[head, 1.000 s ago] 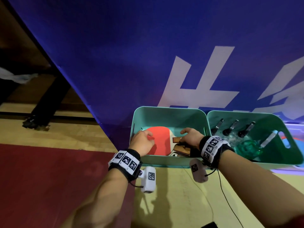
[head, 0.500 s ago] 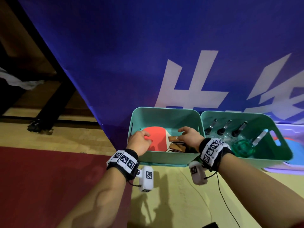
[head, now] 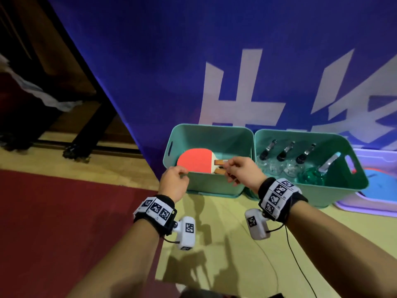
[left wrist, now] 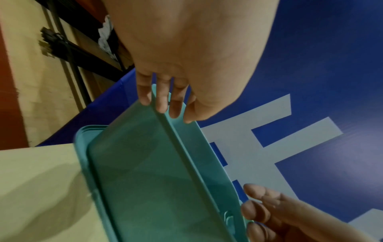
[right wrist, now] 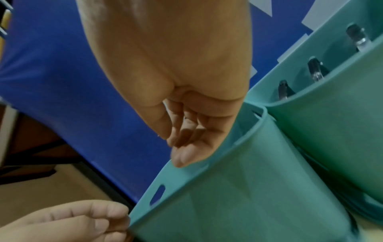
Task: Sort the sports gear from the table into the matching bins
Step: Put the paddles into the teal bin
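A red table tennis paddle (head: 195, 161) lies in the left teal bin (head: 214, 184), on top of another paddle whose wooden handle (head: 220, 172) shows beneath. My left hand (head: 175, 179) hovers at the bin's near-left rim with its fingers (left wrist: 163, 101) loosely curled over the edge, holding nothing. My right hand (head: 240, 171) hangs over the near-right rim beside the paddle handles; its fingers (right wrist: 186, 139) are relaxed and empty. In both wrist views the bin's contents are hidden behind its outer wall (right wrist: 248, 188).
A second teal bin (head: 335, 190) to the right holds three dark-capped clear bottles (head: 285, 151) and a green bottle (head: 313, 177). A purple bin (head: 376, 205) stands at the far right. A blue banner (head: 193, 61) rises behind the bins. A red mat (head: 53, 222) covers the floor at left.
Both hands were on the red paddle inside the bin; they have let it go and drawn back to the near rim. The paddle now lies free in the bin.
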